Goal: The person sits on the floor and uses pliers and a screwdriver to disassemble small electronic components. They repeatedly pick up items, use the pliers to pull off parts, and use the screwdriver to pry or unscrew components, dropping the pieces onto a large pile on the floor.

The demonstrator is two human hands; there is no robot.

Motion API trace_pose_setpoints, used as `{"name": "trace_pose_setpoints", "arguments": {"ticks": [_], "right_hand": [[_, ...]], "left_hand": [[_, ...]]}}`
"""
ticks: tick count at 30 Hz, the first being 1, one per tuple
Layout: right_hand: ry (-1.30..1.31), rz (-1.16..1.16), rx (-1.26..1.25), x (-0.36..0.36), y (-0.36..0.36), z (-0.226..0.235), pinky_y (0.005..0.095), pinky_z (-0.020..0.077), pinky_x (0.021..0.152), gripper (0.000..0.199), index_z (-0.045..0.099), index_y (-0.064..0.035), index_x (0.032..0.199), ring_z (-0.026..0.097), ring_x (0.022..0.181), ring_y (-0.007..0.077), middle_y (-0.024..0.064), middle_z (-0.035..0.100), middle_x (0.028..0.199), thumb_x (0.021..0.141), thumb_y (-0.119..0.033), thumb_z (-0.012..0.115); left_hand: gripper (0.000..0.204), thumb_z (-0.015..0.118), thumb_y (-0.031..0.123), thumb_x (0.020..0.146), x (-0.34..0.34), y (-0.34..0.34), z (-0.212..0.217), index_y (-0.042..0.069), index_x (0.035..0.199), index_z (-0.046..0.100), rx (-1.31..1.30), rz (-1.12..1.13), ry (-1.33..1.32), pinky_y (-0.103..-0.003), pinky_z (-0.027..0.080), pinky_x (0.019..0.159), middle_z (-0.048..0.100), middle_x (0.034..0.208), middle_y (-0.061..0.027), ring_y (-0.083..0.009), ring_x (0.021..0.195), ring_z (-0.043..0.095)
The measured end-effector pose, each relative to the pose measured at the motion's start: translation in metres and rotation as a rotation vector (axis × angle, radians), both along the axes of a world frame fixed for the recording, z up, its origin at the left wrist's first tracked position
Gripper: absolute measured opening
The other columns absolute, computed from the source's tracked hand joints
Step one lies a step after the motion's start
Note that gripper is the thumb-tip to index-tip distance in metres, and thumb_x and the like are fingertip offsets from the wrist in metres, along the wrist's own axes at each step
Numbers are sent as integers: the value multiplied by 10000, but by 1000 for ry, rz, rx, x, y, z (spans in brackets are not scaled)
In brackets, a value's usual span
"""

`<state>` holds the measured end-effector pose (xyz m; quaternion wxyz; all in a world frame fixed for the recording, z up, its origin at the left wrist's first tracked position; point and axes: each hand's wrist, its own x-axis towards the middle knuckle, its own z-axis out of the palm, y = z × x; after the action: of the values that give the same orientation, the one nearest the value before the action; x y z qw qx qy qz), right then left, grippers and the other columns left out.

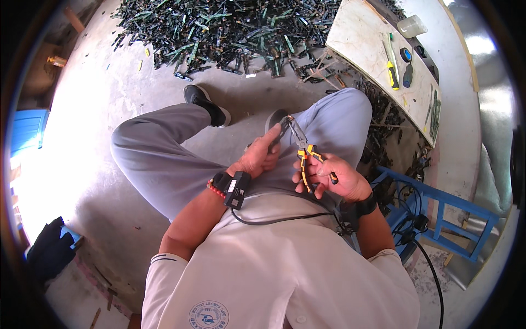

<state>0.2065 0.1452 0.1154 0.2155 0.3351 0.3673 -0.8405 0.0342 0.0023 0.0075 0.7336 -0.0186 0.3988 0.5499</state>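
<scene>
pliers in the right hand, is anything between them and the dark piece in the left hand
Nothing visible: the pliers, held in the right hand, reach the dark piece in the left hand, at its far end.

Yellow-black pliers (302, 143), handles apart, tips at dark piece (284, 128).

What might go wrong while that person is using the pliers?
The pliers in the right hand might slip and nip the left hand, because their tips are close to its thumb. The small dark piece held there might pop loose and drop. The black cable running across the person's front from the left wrist's black box might snag if an arm moves too far.
</scene>
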Motion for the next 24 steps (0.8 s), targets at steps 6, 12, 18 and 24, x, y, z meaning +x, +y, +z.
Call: {"name": "trace_pose_setpoints", "arguments": {"ticks": [6,12,18,24], "right_hand": [[3,0,-42,2,5,-2,291,545,583,507,503,-46,1264,690,955,288,172,654,1110,778,-187,498],[-3,-5,-51,1,4,-6,296,569,564,579,495,22,1285,668,959,296,182,637,1126,755,-213,496],[21,-42,-131,5,4,-9,281,552,578,511,495,-2,1277,678,957,287,174,649,1100,808,-203,472],[52,-83,-188,9,5,-19,270,531,544,510,521,13,1253,670,910,273,153,652,1066,820,-255,492]], "left_hand": [[592,447,626,966,-1,1,-1,171,603,342,-23,-35,3,-270,156,411,237,508,64,-87,410,198],[594,444,619,971,0,1,4,175,594,328,-13,-35,11,-268,157,404,243,513,65,-84,409,202],[584,439,610,976,2,1,-1,173,604,329,-13,-26,20,-265,165,401,261,514,61,-84,405,206],[585,433,608,979,4,2,-1,178,602,313,-32,-33,38,-267,163,403,264,514,58,-87,409,200]]}}
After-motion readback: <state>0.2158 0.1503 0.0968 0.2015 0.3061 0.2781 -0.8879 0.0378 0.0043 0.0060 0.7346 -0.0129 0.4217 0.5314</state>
